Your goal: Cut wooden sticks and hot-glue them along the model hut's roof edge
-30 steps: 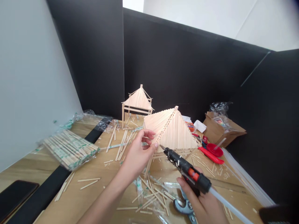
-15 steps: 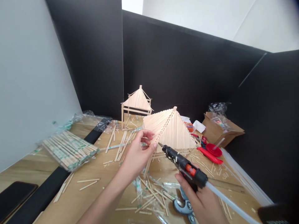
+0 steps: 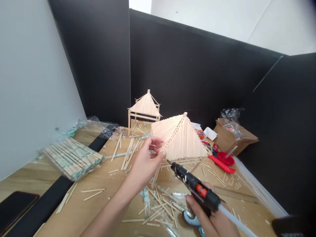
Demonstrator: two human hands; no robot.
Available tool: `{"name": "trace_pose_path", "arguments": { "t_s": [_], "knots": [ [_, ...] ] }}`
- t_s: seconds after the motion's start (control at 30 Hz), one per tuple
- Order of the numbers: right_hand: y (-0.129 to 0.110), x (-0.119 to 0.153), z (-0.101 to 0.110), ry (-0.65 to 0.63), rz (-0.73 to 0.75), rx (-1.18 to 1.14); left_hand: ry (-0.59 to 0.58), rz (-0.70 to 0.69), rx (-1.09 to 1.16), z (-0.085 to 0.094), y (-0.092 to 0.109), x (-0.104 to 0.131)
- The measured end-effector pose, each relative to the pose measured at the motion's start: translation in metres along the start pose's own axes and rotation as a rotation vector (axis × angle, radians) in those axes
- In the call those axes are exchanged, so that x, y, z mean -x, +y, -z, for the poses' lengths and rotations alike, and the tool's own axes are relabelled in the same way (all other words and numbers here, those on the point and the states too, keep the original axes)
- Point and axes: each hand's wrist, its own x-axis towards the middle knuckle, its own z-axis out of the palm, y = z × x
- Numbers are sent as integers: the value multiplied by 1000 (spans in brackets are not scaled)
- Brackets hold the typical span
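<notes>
My right hand [image 3: 209, 210] is wrapped round a black hot glue gun [image 3: 187, 177] with a red part and a white glue stick at its back. Its nozzle points at the lower front corner of a model hut [image 3: 186, 141], close to my left thumb. The hut is built of thin wooden sticks, with a pitched roof of tightly laid sticks. My left hand [image 3: 150, 153] pinches that roof corner, thumb in front and fingers curled over the slope. Farther back stands a second stick hut [image 3: 145, 107]; one roof side shows sticks laid across, while others look like bare frame.
Packed sticks [image 3: 74, 158] lie at left near a phone [image 3: 18, 210]. Loose sticks [image 3: 160, 207] and wrappers scatter in front, beside a blue-grey cutter [image 3: 191, 220]. At right are a red dish [image 3: 225, 159], a paper bag [image 3: 233, 133] and clear glue sticks [image 3: 261, 187].
The glue gun has moved down slightly, its nozzle dropping from the roof slope to the roof's lower edge. My left hand stays on the corner.
</notes>
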Motion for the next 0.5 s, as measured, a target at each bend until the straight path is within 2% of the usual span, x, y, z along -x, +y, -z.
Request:
{"name": "trace_pose_path", "arguments": {
  "t_s": [0.2, 0.5],
  "knots": [
    [-8, -6, -3, 130, -74, 13, 6, -13, -5, 1, -2, 0],
    [2, -1, -2, 30, 33, 19, -4, -11, -1, 1, -3, 0]
  ]
}}
